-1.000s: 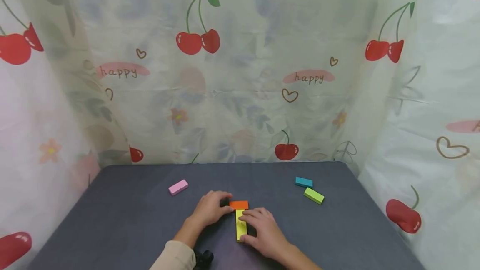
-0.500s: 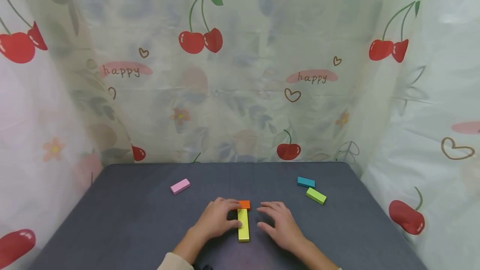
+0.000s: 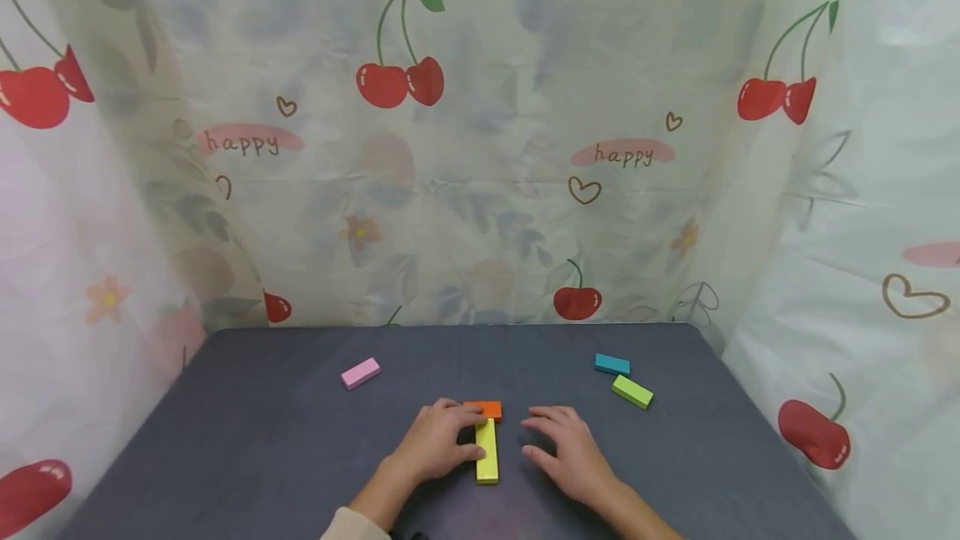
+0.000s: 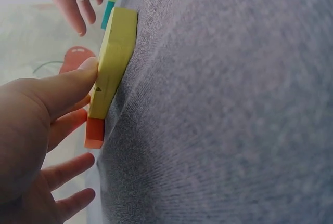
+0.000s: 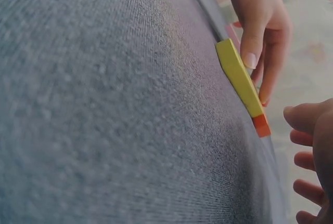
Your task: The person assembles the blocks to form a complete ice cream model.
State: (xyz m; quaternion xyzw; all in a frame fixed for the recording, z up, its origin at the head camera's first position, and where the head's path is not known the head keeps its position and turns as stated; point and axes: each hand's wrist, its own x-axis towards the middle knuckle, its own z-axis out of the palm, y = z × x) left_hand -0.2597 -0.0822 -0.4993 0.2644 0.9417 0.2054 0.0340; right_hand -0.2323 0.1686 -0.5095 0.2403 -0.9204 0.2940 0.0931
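A long yellow block (image 3: 487, 457) lies on the dark tabletop, pointing toward me. Its far end meets an orange block (image 3: 491, 412) set crosswise, so the two form a T shape in the head view. My left hand (image 3: 438, 442) is on their left side. Its thumb touches the yellow block near the middle in the left wrist view (image 4: 99, 78), and its forefinger reaches the join with the orange block. The other fingers are spread and fairly straight. To the right, my right hand (image 3: 572, 452) hovers apart from the blocks, fingers loosely bent and holding nothing.
A pink block (image 3: 361, 373) lies at the back left of the table (image 3: 262, 440). At the back right are a teal block (image 3: 612, 363) and a lime green block (image 3: 632, 392), close together. A cherry-print curtain (image 3: 480, 148) surrounds the table's back and sides.
My right hand has let go of the yellow block and moved off to the right. My left hand has shifted from the orange block's left end toward the yellow block.
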